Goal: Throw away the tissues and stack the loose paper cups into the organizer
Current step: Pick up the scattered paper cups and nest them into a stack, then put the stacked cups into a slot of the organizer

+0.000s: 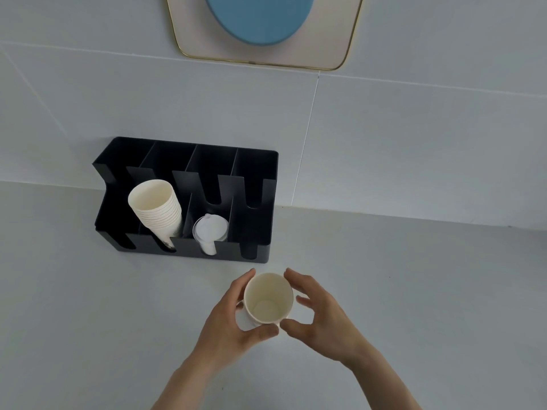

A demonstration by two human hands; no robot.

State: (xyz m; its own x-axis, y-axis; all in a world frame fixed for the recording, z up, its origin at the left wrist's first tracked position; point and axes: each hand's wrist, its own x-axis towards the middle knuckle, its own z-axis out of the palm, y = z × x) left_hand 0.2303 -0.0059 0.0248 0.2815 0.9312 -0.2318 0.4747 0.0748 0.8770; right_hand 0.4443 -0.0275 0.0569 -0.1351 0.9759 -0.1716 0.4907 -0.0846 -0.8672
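Note:
A cream paper cup (pixel 268 298) is upright above the white counter, its open mouth facing me. My left hand (pixel 233 315) is wrapped around its left side, thumb under the rim. My right hand (pixel 319 312) cups the right side with fingers spread; whether it touches the cup I cannot tell. Behind and to the left stands the black organizer (pixel 260 232) with several slots. A stack of paper cups (pixel 155 207) leans in its second slot from the left. A stack of clear lids (pixel 210 232) sits in the third slot. No tissues are in sight.
The white counter (pixel 384 276) runs to a tiled wall behind the organizer. A gold-rimmed mirror (pixel 325 39) with a blue shape in it hangs on the wall above. The organizer's leftmost and rightmost slots hold nothing.

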